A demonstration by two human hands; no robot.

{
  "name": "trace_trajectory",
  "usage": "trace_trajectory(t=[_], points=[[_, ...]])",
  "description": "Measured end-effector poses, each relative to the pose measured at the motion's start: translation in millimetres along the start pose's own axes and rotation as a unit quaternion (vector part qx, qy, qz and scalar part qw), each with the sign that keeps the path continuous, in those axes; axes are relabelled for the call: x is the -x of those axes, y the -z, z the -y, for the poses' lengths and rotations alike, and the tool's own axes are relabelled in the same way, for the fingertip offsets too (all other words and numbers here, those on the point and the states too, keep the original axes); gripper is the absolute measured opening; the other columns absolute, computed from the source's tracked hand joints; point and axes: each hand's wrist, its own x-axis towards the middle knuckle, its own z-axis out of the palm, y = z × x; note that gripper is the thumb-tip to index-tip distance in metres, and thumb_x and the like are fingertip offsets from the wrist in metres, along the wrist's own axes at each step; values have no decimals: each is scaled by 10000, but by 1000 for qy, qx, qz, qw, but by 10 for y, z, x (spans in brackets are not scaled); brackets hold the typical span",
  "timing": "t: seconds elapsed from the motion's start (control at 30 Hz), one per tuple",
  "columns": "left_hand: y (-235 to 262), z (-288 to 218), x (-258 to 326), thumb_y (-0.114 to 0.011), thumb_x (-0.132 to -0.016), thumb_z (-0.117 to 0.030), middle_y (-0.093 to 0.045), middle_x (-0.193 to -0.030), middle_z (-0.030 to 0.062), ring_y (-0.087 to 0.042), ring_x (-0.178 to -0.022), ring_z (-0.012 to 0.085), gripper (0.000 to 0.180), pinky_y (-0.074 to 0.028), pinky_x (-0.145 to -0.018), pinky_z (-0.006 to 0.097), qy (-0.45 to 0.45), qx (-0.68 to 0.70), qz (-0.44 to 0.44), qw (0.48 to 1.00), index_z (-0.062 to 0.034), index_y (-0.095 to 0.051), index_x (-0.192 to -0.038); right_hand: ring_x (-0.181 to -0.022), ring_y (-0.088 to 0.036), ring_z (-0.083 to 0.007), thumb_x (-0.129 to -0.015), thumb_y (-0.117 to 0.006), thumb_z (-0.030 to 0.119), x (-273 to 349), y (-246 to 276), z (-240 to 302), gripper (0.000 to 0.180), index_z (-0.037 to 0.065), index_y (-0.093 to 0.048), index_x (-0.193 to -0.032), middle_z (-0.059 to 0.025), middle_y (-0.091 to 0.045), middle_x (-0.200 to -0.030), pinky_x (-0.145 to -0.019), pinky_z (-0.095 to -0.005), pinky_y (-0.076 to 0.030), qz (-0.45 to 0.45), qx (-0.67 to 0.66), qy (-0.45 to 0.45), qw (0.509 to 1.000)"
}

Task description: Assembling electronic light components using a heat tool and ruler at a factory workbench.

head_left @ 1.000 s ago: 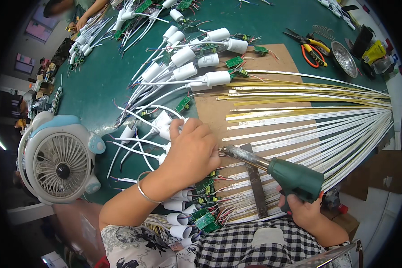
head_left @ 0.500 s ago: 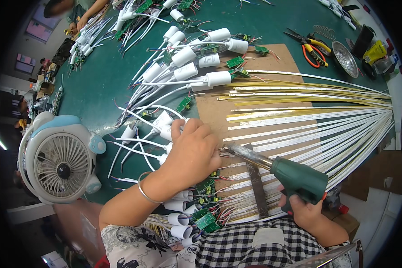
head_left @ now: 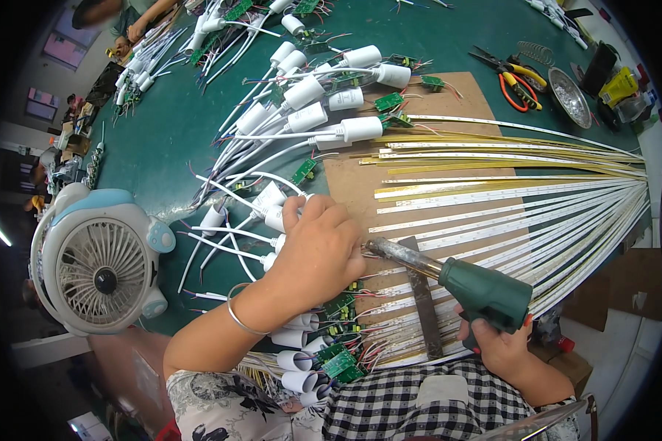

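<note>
A green soldering gun is gripped in my right hand, its fingers wrapped around the handle. Its metal tip points left and ends right beside the fingertips of my left hand. That left hand is closed in a pinch, and whatever lies between its fingers is hidden behind them. White cylindrical housings with cables stick out on the left of this hand. To its right, a fan of narrow LED strips runs across a brown board, with a dark flat metal bar lying over the lower ones.
More white housings and green circuit boards lie above and below my left hand. At left stands a white-and-blue fan. Pliers and a metal bowl rest at the far right. Another person's hand is at the top left.
The soldering gun and my right hand have shifted slightly left, with the tip staying by my left fingertips. My left hand has hardly moved.
</note>
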Motion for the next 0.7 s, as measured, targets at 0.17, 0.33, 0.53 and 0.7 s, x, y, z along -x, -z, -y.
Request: trace_trajectory(t=[0.17, 0.33, 0.53, 0.7], points=[[-19, -3, -3, -663, -686, -98, -547, -851, 69, -518, -978, 278, 92, -315, -923, 484, -6, -6, -7, 1000, -89, -590, -740, -732, -634, -195, -993, -536, 143, 15, 2, -12, 397, -53, -453, -1329, -160, -640, -1090, -675, -321, -525, -4, 0, -7, 1000], [-24, -12, -8, -667, -680, -101, -548, -854, 70, -518, -982, 281, 96, -315, -924, 485, -7, -15, -4, 1000, -87, -592, -738, -780, -662, -180, -956, -572, 43, 15, -27, 15, 327, -67, -494, -1253, -163, -644, -1065, -704, -305, -556, -71, -85, 23, 994], [-1, -21, -12, -671, -679, -106, -550, -853, 72, -520, -990, 281, 97, -316, -927, 485, -3, -18, 7, 1000, -83, -599, -740, -711, -651, -197, -987, -571, 243, -1, 47, 18, 501, -59, -407, -1352, -190, -629, -1166, -630, -299, -543, -124, -117, 47, 984], [-5, -14, -7, -669, -684, -109, -552, -848, 71, -524, -991, 278, 90, -314, -929, 483, -2, -15, 4, 1000, -82, -599, -734, -676, -652, -199, -983, -544, 366, -99, 60, 74, 551, -56, -455, -1325, -182, -635, -1148, -578, -286, -528, -207, -142, 2, 968]])
